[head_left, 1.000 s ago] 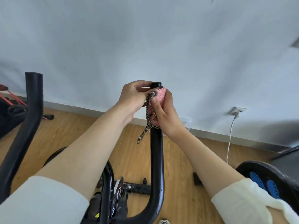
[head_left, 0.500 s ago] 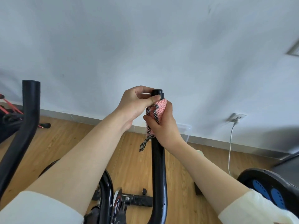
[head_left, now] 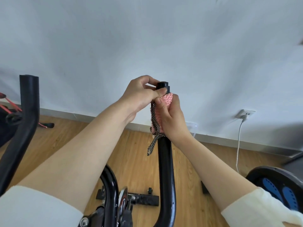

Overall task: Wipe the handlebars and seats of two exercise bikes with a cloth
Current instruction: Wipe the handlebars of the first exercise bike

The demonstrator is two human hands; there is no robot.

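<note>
Cloth [head_left: 164,108], pink with a black-and-white checked edge, is wrapped around the upper end of the right handlebar [head_left: 165,169] and is clenched there by the right hand [head_left: 170,118], whose fingers are curled around the bar from the right side. A checked strip of the cloth hangs loose below the hand, to the left of the bar. The black end cap [head_left: 163,86] of the handlebar is left bare just above the cloth and is pinched by the left hand [head_left: 141,94], thumb pressed against its near side and fingers curled over the top (so both grips are closed, one on the cloth, one on the bar's tip). The two hands are touching at the thumbs. White sleeves [head_left: 32,208] are pushed up on both forearms.

The left handlebar [head_left: 27,115] is seen upright and untouched, well apart at the left edge. Between the bars, lower down, the bike's frame [head_left: 109,197] and a floor foot are visible on the wooden floor [head_left: 139,161]. A black and blue pedal plate [head_left: 278,182] lies at the lower right, and a white cable is plugged into a wall socket [head_left: 245,114] beyond it.
</note>
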